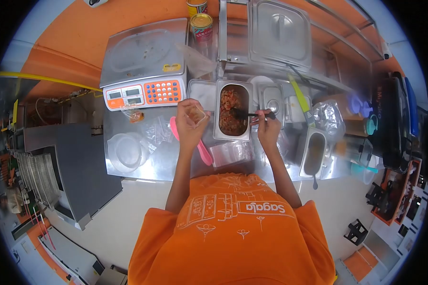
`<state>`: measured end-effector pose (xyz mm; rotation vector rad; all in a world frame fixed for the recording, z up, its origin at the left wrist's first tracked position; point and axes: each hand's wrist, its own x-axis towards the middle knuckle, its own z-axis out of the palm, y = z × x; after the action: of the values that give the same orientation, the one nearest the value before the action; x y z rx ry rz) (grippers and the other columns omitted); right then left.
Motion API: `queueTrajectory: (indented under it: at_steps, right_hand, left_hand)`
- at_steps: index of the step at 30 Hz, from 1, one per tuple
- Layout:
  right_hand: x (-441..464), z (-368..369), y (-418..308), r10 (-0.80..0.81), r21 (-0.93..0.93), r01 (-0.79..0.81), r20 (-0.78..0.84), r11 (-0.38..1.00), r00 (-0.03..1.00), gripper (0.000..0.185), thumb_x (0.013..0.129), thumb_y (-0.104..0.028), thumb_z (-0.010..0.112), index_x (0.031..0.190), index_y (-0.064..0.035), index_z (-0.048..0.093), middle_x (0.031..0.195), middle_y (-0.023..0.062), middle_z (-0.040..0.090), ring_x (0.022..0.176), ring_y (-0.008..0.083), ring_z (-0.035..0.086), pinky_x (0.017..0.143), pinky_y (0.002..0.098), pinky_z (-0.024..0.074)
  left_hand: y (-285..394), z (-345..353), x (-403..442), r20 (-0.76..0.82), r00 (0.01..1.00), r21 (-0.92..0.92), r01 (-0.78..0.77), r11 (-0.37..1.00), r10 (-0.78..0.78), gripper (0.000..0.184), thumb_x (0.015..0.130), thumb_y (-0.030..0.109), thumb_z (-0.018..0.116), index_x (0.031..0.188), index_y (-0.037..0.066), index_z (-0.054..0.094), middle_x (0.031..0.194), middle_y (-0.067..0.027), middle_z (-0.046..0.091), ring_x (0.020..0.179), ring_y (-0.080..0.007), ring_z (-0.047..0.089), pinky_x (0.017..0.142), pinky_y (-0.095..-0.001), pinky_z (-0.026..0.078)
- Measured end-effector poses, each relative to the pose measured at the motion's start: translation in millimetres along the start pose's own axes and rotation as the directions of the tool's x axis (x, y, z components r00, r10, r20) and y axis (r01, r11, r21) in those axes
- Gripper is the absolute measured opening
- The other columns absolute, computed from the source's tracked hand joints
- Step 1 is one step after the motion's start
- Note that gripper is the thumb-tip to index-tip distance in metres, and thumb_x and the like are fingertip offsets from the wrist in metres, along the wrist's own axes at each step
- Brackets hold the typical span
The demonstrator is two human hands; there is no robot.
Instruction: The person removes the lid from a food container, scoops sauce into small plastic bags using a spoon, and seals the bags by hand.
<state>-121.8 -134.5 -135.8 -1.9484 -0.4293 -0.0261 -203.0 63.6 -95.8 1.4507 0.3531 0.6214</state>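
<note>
My left hand [191, 119] is closed around a small clear plastic bag [195, 114], its mouth facing up, left of a deep steel pan [217, 129]. Chopped reddish food [231, 124] fills part of that pan. Over the pan's right rim, my right hand [267, 127] grips the handle of a black spoon [245, 114]; the spoon's head is down in the food. A pink utensil [204, 153] lies on the counter beneath my left forearm. Between my arms rests a stack of clear plastic bags [231, 154].
A scale [145, 59] with a keypad stands at the left, near a translucent bowl [127, 153]. Cans [202, 28] and a lidded steel pan [280, 33] are at the back. On the right are a green-handled utensil [298, 97] and a narrow steel container [314, 154].
</note>
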Motion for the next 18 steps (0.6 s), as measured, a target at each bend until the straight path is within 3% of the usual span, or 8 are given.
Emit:
queueTrajectory:
  at_steps: [5, 8, 12, 18]
  right_hand:
    - [0, -5, 2, 0.213, 0.236, -0.157, -0.232, 0.959, 0.949, 0.031, 0.093, -0.019, 0.047, 0.077, 0.0064, 0.056, 0.065, 0.0096, 0.059, 0.054, 0.0175, 0.062, 0.047, 0.0254, 0.0485]
    - [5, -19, -19, 0.327, 0.328, -0.237, -0.257, 0.915, 0.909, 0.033, 0.093, -0.022, 0.045, 0.078, 0.0056, 0.055, 0.065, 0.0090, 0.059, 0.054, 0.0181, 0.062, 0.049, 0.0252, 0.0492]
    - [12, -32, -26, 0.260, 0.393, -0.107, -0.361, 0.913, 0.895, 0.036, 0.094, -0.025, 0.043, 0.078, 0.0063, 0.053, 0.074, 0.0103, 0.055, 0.055, 0.0154, 0.058, 0.051, 0.0281, 0.0525]
    - [18, -55, -72, 0.302, 0.557, 0.005, -0.457, 0.830, 0.836, 0.034, 0.093, -0.021, 0.044, 0.076, 0.0074, 0.052, 0.076, 0.0105, 0.053, 0.055, 0.0151, 0.056, 0.051, 0.0295, 0.0535]
  left_hand:
    - [-7, 2, 2, 0.070, 0.996, 0.114, 0.052, 0.992, -0.060, 0.039, 0.069, -0.005, 0.067, 0.101, 0.005, 0.046, 0.082, -0.0038, 0.054, 0.073, -0.0085, 0.052, 0.065, -0.0214, 0.043]
    - [-15, 4, 5, 0.121, 0.991, 0.207, 0.037, 0.978, -0.063, 0.040, 0.069, -0.004, 0.067, 0.102, 0.004, 0.046, 0.085, -0.0048, 0.054, 0.076, -0.0096, 0.053, 0.067, -0.0222, 0.043]
    - [-12, 15, 12, 0.205, 0.977, 0.303, -0.004, 0.953, -0.061, 0.041, 0.068, -0.006, 0.065, 0.103, 0.004, 0.045, 0.086, -0.0045, 0.053, 0.078, -0.0107, 0.054, 0.070, -0.0234, 0.044]
    - [-1, 32, 15, 0.258, 0.966, 0.378, -0.070, 0.923, -0.032, 0.043, 0.065, -0.002, 0.068, 0.102, 0.006, 0.048, 0.085, -0.0068, 0.059, 0.080, -0.0127, 0.058, 0.071, -0.0245, 0.045]
